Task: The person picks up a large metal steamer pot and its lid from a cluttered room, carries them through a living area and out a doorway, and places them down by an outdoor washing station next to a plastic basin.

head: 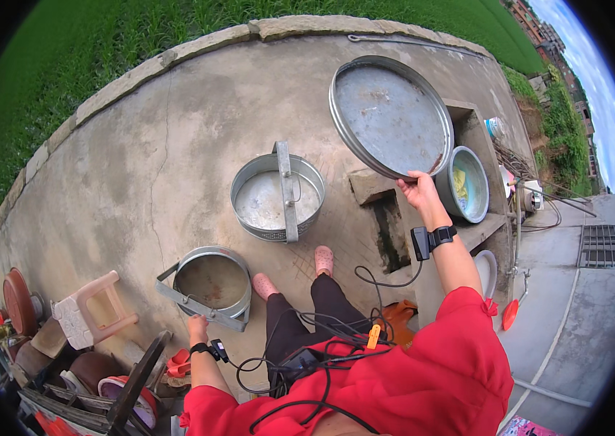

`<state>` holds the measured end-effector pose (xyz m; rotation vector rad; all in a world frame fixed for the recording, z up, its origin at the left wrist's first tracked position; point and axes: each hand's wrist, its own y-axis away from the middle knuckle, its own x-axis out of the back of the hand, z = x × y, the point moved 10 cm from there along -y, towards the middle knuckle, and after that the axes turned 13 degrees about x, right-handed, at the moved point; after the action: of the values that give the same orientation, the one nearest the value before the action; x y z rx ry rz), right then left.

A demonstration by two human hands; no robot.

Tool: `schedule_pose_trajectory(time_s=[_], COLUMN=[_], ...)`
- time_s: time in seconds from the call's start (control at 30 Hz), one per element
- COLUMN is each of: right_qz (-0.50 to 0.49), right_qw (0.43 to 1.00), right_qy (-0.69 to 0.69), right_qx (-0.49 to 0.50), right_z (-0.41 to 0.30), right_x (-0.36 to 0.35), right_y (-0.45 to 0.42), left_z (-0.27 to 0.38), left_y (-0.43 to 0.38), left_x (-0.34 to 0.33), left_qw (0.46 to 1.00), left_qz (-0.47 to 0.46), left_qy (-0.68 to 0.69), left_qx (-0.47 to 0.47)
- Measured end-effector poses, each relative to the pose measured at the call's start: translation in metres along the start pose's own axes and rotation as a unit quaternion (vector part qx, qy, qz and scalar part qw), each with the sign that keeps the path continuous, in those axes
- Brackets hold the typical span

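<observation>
My right hand point(419, 192) grips the lower rim of a large, shallow round metal pan point(389, 117). The pan is tilted, its stained inner face turned towards me. At the lower left, my left hand point(197, 328) is closed at the flat metal handle of a galvanized bucket point(215, 252). Brownish marks show inside that bucket; its underside is hidden. Between the two, a second galvanized bucket point(243, 215) stands upright on the concrete, with a flat bar handle arching over its mouth. Each of my wrists wears a strapped device with a black cable.
Beside the pan, a metal basin point(483, 188) holds yellow cloth on a concrete sink stand point(490, 229). An open drain slot point(389, 234) lies below. A pink plastic stool point(81, 316) and a dark wooden frame point(136, 376) are leftward. A stone kerb point(122, 84) borders green crops. Cables point(329, 327) loop across my lap.
</observation>
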<state>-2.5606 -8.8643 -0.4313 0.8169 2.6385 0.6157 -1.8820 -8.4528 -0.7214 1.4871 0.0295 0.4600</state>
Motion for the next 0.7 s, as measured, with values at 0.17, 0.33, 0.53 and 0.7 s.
schedule_pose_trajectory(time_s=[0.17, 0.33, 0.53, 0.7], right_qz=[0.065, 0.099, 0.071, 0.055], right_qw=[0.995, 0.993, 0.996, 0.996], right_qy=[-0.069, -0.069, -0.056, -0.057], right_qx=[0.013, 0.018, -0.008, -0.031], right_z=[-0.007, -0.015, -0.02, -0.024], right_x=[0.035, 0.057, 0.087, 0.111], right_y=[-0.061, -0.098, -0.133, -0.145], left_z=[0.054, 0.087, 0.127, 0.166], left_y=[0.04, 0.095, 0.155, 0.219], left_x=[-0.039, -0.094, -0.171, -0.252], left_qw=[0.995, 0.983, 0.914, 0.829], left_qz=[-0.003, 0.001, 0.039, 0.043], left_qy=[-0.031, -0.131, -0.337, -0.473], left_qx=[-0.093, -0.127, -0.222, -0.296])
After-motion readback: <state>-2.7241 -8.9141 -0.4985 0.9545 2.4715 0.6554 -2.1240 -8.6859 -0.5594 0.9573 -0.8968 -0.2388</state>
